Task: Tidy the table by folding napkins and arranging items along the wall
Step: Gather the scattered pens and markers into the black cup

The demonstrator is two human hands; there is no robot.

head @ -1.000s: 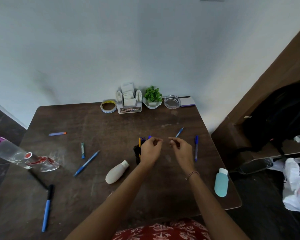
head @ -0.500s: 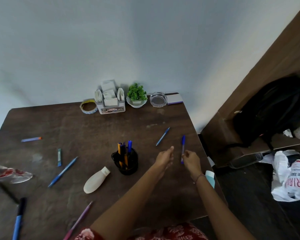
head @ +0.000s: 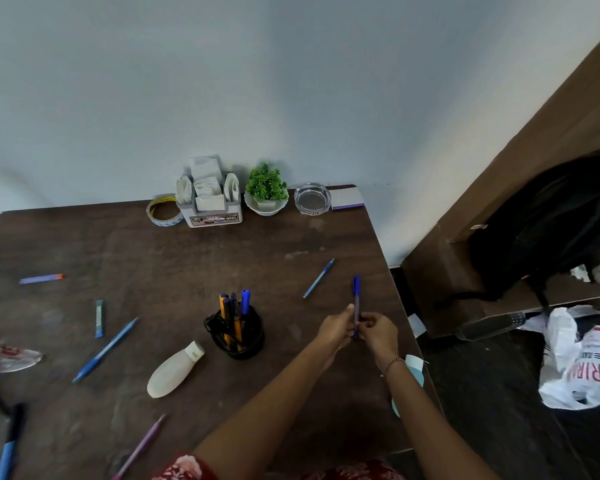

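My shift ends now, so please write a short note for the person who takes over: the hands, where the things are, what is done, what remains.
Right hand pinches the dark blue pen near the right edge of the table. Left hand is at the same pen, grip unclear.
Done: tape roll, napkin holder, potted plant, glass ashtray and notepad stand along the wall. Several pens stand in the black pen holder.
Left: loose pens, such as the light blue pen and blue pen; the white bottle lies on its side.

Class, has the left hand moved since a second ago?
Yes. The left hand has gone right, away from the black pen holder, to the dark blue pen.
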